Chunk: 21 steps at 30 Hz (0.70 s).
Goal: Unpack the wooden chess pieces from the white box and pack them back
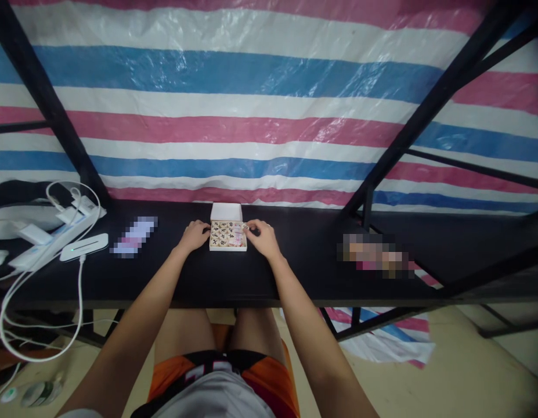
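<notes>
1. Pinching a small pale piece (245,226), probably xiangqi, between right hand (263,235) thumb and fingers.
2. Having the white box (227,249) immediately left of that pinch, filled with xiangqi pieces (219,233), long axis unclear.
3. Bringing left hand (194,235) fingertips to the box's opposite wall, apparently touching; cannot tell whether gripping.
4. Finding pink-and-white wrapping (236,237) nearer the right hand.
</notes>
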### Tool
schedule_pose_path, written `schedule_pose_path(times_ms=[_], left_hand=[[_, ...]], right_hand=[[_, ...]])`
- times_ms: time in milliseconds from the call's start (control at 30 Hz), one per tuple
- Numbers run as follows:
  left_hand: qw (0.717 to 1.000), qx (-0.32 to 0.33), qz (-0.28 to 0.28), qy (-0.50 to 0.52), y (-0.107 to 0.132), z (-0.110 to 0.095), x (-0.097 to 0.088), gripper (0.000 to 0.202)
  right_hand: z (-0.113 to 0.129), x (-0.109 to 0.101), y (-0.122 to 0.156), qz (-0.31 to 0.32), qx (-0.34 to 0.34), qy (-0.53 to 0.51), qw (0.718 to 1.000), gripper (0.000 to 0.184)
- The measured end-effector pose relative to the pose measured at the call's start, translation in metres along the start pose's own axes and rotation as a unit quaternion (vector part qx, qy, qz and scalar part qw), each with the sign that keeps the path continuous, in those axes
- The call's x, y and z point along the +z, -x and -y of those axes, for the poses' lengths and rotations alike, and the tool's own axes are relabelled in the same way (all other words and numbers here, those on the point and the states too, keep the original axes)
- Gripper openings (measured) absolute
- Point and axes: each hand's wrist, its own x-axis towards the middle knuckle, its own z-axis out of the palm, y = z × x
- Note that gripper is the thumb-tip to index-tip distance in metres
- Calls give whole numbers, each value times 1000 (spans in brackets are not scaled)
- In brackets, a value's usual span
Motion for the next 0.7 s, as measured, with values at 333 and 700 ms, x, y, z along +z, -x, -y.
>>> schedule_pose_path(times_ms=[333,700], left_hand=[[1000,4,1,-2,-1,2,1,36],[1000,9,1,-4,0,1,0,36]], right_hand=[[-52,-31,4,-50,330,229,915,25],[-46,-26,7,-13,285,258,923,35]])
